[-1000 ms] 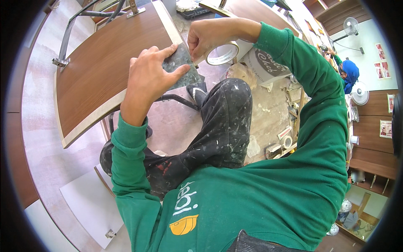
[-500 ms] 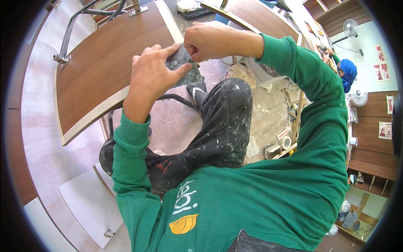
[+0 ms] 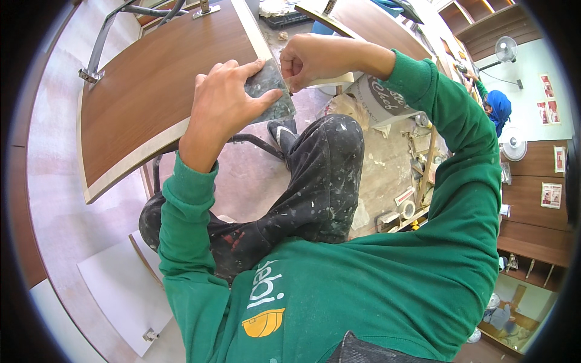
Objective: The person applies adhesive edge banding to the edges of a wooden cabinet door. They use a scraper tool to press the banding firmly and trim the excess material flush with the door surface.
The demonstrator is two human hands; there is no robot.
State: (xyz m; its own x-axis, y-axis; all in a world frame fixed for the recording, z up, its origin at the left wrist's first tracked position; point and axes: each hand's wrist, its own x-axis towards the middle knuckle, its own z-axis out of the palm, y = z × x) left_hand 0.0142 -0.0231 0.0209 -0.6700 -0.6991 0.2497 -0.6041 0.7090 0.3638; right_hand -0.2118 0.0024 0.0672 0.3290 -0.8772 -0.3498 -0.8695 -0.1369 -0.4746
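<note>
A brown wood-faced panel with a pale border slanted across the upper left, metal hinge fittings at its margin, above a pale, dusty floor. A white bucket stood beyond the seated person's knee, near scattered offcuts; at far right, a co-worker in a blue head covering was seen between two fans. A dark grey sheet lay at the panel's near right corner, overlapping the pale border. The left hand rested on this corner, its thumb and forefinger spread well apart, both touching the sheet. The right hand was held at the sheet's outer edge, fingers curled and tips drawn together; whether anything was pinched between them could not be told. A cream-coloured band showed just beneath it, partly hidden.
</note>
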